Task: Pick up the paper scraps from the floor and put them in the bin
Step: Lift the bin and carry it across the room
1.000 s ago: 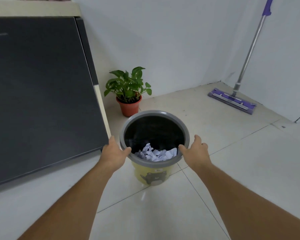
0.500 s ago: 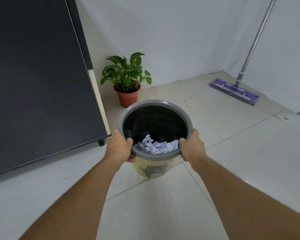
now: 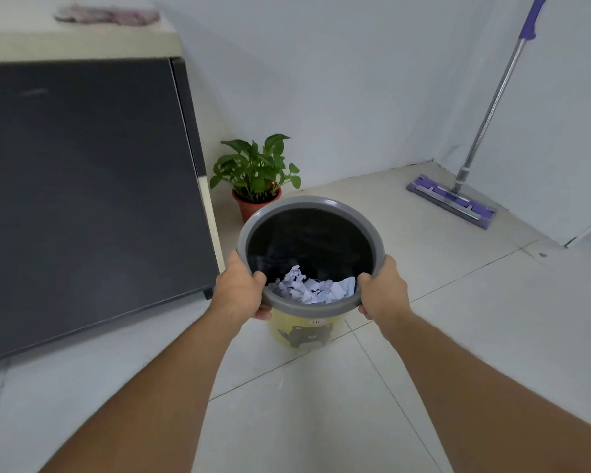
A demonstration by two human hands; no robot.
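Observation:
A round yellow bin (image 3: pixel 302 332) with a grey rim and a dark liner is held in front of me over the tiled floor. White crumpled paper scraps (image 3: pixel 313 289) lie at its bottom. My left hand (image 3: pixel 239 291) grips the rim on the left side, thumb over the edge. My right hand (image 3: pixel 382 291) grips the rim on the right side in the same way. A bear picture shows on the bin's near wall. No scraps are visible on the floor in view.
A dark cabinet (image 3: pixel 82 199) with a pale top stands at the left. A potted green plant (image 3: pixel 257 175) sits in the corner just behind the bin. A purple flat mop (image 3: pixel 458 199) leans on the right wall.
A second ago my hands were open beside the rim; they closed on it. The bin now sits higher in view and the camera has tilted up.

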